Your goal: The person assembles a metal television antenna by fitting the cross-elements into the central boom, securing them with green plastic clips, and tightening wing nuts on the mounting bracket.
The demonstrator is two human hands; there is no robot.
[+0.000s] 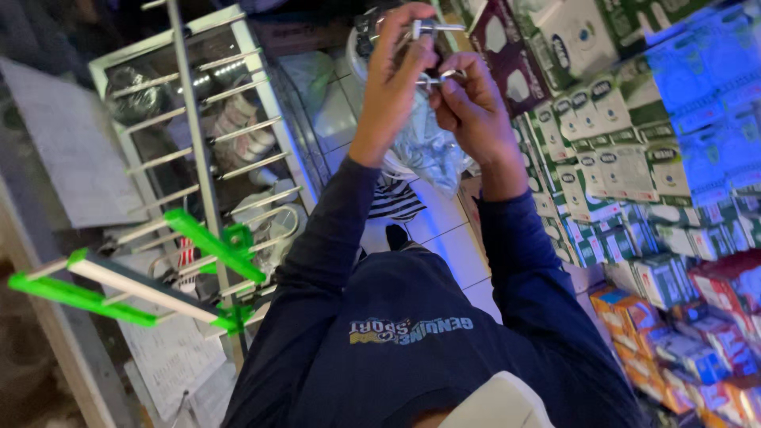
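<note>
Both my hands are raised in front of me at the top centre. My left hand [391,79] pinches a small shiny metal bracket [434,28] between its fingertips. My right hand [473,111] grips another small metal piece [445,77] just below it, and the two hands touch. A clear plastic bag [428,147] with pale contents hangs beneath the hands; which hand holds it is hidden. My dark blue sleeves and shirt [412,333] fill the lower middle.
An aluminium rod antenna [202,150] with green plastic parts [214,246] stands at the left, in front of a glass cabinet [238,95]. Shelves of stacked green, white, blue and red boxes [634,174] line the right. White floor tiles [444,230] lie below.
</note>
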